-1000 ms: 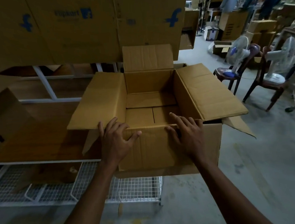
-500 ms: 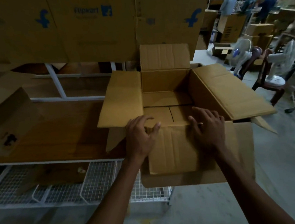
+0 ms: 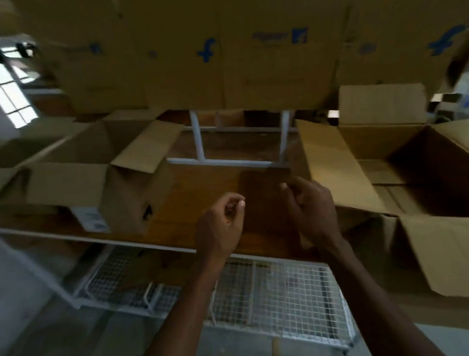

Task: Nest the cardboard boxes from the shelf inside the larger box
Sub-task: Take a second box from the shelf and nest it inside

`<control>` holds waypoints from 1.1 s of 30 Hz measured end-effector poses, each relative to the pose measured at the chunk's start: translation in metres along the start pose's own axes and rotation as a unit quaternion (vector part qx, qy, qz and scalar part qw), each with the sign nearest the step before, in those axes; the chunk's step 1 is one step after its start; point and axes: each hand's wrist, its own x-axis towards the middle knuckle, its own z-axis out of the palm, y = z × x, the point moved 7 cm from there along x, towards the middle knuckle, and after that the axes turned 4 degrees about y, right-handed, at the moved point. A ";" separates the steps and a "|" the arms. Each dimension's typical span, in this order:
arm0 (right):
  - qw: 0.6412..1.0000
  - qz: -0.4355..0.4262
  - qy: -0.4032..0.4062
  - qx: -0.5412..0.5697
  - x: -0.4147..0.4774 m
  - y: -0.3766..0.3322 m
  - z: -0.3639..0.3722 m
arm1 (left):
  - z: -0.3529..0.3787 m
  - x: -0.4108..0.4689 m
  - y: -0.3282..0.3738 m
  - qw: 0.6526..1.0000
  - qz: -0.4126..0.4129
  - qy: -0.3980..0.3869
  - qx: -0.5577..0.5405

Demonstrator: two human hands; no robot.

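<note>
The larger cardboard box [image 3: 337,168] stands at the right with its flaps spread and nothing visible inside. A smaller open cardboard box [image 3: 121,199] with a white label sits on the wooden shelf [image 3: 195,198] at the left. My left hand [image 3: 222,227] hovers over the shelf's front edge, fingers loosely curled, holding nothing. My right hand [image 3: 309,208] hangs beside it, just left of the larger box's left flap, fingers half bent and holding nothing. Both hands are apart from either box.
Big printed cardboard boxes [image 3: 216,51] fill the level above the shelf. A white wire-mesh rack [image 3: 266,291] lies below the shelf. Another open box flap [image 3: 4,158] shows at far left. A bright window [image 3: 1,84] is at upper left.
Both hands have let go of the larger box's near wall and pulled left over the bare shelf. The view has swung left, so the larger box now sits at the right.
</note>
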 end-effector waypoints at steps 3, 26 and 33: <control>0.998 -0.028 -0.037 0.038 0.014 -0.055 0.062 | -0.061 0.018 -0.049 0.998 -0.038 0.044 0.021; 0.967 -0.160 -0.198 -0.029 0.155 -0.273 0.461 | -0.300 0.231 -0.313 0.939 -0.017 0.092 0.330; 0.964 -0.145 -0.207 -0.077 0.158 -0.284 0.493 | -0.309 0.266 -0.350 0.937 0.020 0.048 0.345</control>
